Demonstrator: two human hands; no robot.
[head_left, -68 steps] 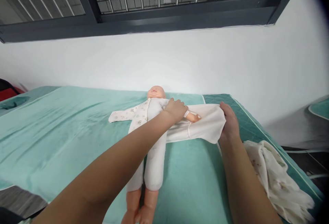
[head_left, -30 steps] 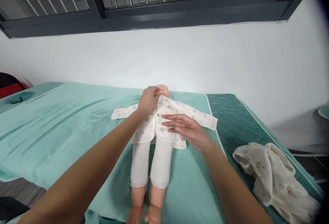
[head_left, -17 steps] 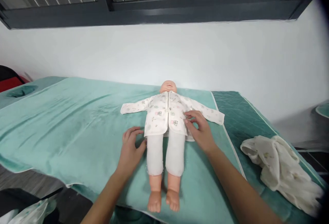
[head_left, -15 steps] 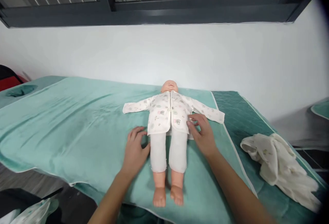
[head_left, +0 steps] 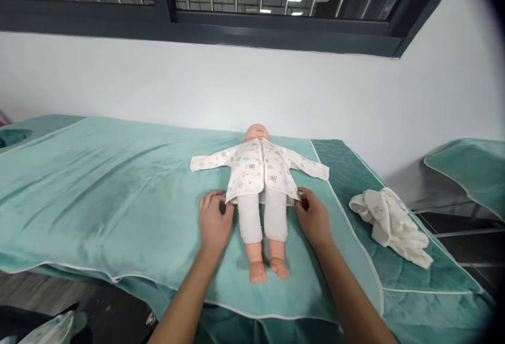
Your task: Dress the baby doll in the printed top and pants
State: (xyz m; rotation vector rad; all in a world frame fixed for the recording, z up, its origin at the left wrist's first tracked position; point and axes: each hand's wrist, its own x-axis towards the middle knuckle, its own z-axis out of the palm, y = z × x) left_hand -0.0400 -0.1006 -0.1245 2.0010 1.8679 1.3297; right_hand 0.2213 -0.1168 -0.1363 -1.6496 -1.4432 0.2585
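A baby doll [head_left: 257, 132] lies on its back on a green cloth [head_left: 118, 202], its feet toward me. It wears a white patterned jacket [head_left: 246, 168] with both sleeves spread sideways, and white trousers [head_left: 249, 218]. My left hand [head_left: 215, 218] pinches the jacket's lower left corner. My right hand [head_left: 313, 215] pinches the lower right corner, and the hem is spread out between them. The doll's bare feet show below the trousers.
A crumpled white garment [head_left: 392, 225] lies on the darker green quilted cover [head_left: 426, 307] at the right. Behind the bed stand a white wall and a barred window. Another green-covered surface [head_left: 473, 168] is at the far right.
Both hands have closed on the jacket's bottom corners, and the hem is now pulled wider. The view has shifted, with the white garment appearing further left.
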